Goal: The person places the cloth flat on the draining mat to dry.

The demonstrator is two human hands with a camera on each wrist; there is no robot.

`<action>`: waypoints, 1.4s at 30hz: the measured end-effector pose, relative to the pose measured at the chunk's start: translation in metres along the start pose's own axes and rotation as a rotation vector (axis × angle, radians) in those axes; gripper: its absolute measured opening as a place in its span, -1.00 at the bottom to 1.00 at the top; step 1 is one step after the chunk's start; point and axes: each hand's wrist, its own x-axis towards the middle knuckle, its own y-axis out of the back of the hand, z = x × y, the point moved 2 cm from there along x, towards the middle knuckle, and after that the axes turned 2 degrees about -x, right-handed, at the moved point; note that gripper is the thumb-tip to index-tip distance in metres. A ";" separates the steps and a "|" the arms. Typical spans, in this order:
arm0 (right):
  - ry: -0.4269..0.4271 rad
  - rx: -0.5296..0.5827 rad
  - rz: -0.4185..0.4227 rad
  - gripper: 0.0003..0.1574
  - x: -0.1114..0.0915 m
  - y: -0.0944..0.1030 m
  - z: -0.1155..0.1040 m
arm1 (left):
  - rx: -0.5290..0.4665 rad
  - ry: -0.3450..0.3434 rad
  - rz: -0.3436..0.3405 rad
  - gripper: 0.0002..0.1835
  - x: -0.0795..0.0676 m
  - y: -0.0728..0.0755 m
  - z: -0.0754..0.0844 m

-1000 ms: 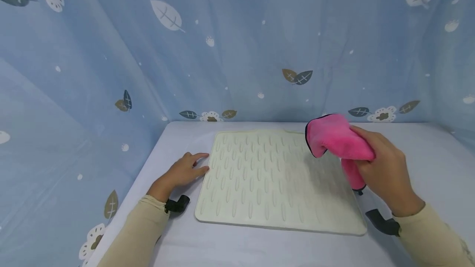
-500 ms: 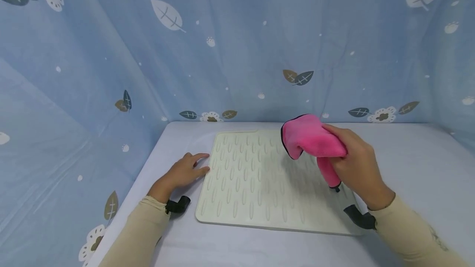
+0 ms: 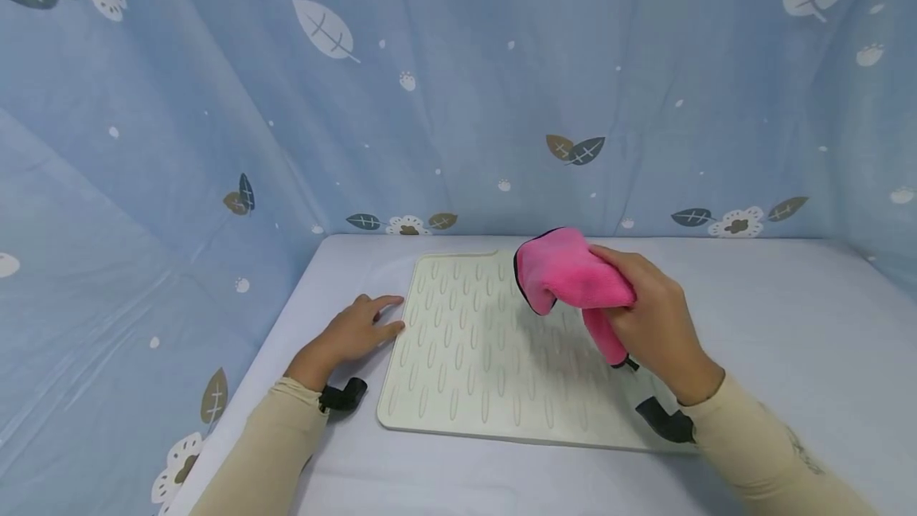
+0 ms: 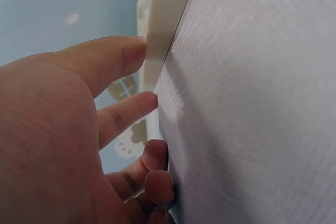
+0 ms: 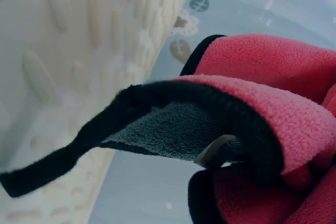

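My right hand (image 3: 655, 321) grips a bunched pink towel (image 3: 573, 273) above the right half of a cream mat (image 3: 458, 357) with raised oval ridges. In the right wrist view, the towel (image 5: 278, 108) shows a dark grey underside, black edging, a pale tag and a black hanging loop (image 5: 52, 163). The loop dangles near the ridged surface. My left hand (image 3: 351, 333) rests beside the mat's left edge, thumb and index finger extended to it. The left wrist view has the thumb tip (image 4: 134, 53) against the mat's side (image 4: 165, 14), with other fingers bent on the tablecloth.
A white cloth (image 3: 430, 476) covers the table under the mat. Blue curtain fabric (image 3: 458, 102) with leaf and flower prints hangs behind the table and along its left side. Each wrist wears a black camera mount (image 3: 344, 395).
My right hand has carried the towel leftward, from the mat's right edge toward its middle. My left hand has stayed at the left edge, and the mat looks unmoved.
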 end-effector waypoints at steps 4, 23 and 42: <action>-0.001 0.021 -0.014 -0.24 -0.001 -0.007 -0.001 | 0.000 0.001 0.000 -0.37 0.000 0.001 0.000; -0.013 0.048 -0.182 -0.24 -0.015 -0.033 -0.001 | 0.000 0.013 -0.003 -0.37 0.002 -0.002 -0.001; -0.060 -0.017 -0.678 -0.29 -0.030 -0.047 -0.002 | 0.013 0.018 0.015 -0.37 0.004 -0.003 -0.001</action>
